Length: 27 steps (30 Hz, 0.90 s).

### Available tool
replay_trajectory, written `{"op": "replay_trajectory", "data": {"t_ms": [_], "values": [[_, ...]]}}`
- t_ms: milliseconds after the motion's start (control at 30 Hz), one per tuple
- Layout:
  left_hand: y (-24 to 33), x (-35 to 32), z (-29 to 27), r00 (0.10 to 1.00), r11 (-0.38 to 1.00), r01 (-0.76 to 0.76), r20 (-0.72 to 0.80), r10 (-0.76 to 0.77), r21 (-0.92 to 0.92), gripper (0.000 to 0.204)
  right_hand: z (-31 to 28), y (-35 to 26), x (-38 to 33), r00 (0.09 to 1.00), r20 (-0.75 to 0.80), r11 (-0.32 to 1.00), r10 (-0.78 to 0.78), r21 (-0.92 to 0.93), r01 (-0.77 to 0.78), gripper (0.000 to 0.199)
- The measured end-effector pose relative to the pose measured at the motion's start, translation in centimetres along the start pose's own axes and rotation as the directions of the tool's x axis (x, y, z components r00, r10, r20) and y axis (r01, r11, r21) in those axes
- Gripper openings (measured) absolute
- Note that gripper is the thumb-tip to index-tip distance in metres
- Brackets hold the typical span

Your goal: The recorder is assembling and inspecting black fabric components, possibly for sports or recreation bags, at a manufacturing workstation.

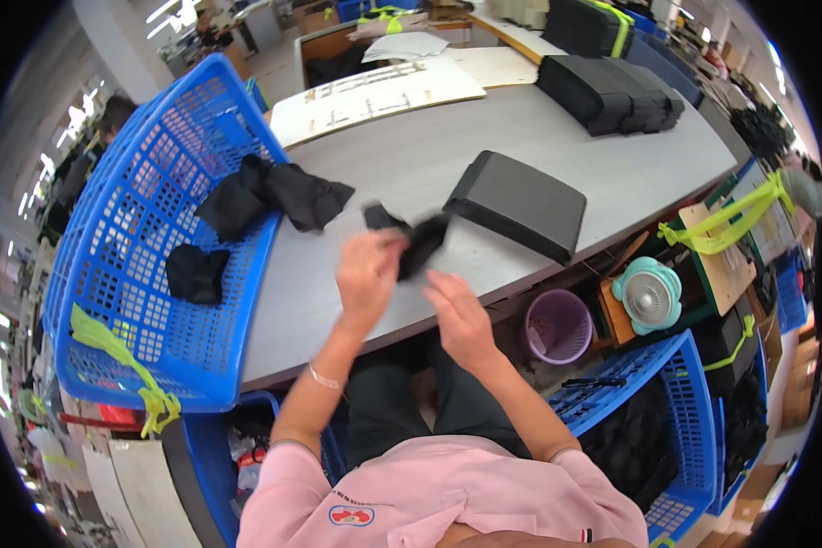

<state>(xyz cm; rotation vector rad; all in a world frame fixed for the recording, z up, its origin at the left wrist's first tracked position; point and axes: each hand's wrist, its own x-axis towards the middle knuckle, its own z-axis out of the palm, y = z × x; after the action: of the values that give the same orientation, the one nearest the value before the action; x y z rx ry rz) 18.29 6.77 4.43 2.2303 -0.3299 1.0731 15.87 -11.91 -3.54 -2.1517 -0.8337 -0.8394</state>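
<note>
Over the grey table (pixel 397 151), my left hand (pixel 367 274) pinches a small black cloth piece (pixel 422 245), smeared by motion. Just right of it, my right hand (pixel 462 318) has its fingers stretched out close to the lower edge of the cloth; no grip on it shows. Beyond my right hand lies a neat stack of black pieces (pixel 521 203). To the left, crumpled black cloth (pixel 310 194) hangs over the rim of a tilted blue plastic basket (pixel 169 352), with another black bundle (pixel 196 272) inside it.
A larger black stack (pixel 607 94) sits at the table's far right, near a white board (pixel 384 96). Below the right edge are a purple bin (pixel 557 324), a turquoise fan (pixel 647 294) and a blue crate (pixel 694 411) of black cloth. Yellow-green ties (pixel 735 219) hang nearby.
</note>
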Motion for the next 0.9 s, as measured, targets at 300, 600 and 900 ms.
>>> {"op": "replay_trajectory", "data": {"t_ms": [300, 600, 900], "values": [[11.1, -5.2, -1.1, 0.950, 0.934, -0.131, 0.229, 0.214, -0.331, 0.035, 0.9, -0.6, -0.1, 0.758, 0.508, -0.162, 0.409, 0.858, -0.487, 0.031], [15.0, -8.7, -1.3, 0.921, 0.839, -0.015, 0.320, 0.223, -0.543, 0.033, -0.7, -1.3, -2.1, 0.789, 0.495, 0.103, 0.364, 0.821, -0.562, 0.050], [11.4, -10.3, -1.6, 0.925, 0.904, 0.362, 0.208, -0.318, -0.229, 0.034, -4.8, -2.8, -2.1, 0.787, 0.403, -0.211, 0.467, 0.915, -0.343, 0.067]]}}
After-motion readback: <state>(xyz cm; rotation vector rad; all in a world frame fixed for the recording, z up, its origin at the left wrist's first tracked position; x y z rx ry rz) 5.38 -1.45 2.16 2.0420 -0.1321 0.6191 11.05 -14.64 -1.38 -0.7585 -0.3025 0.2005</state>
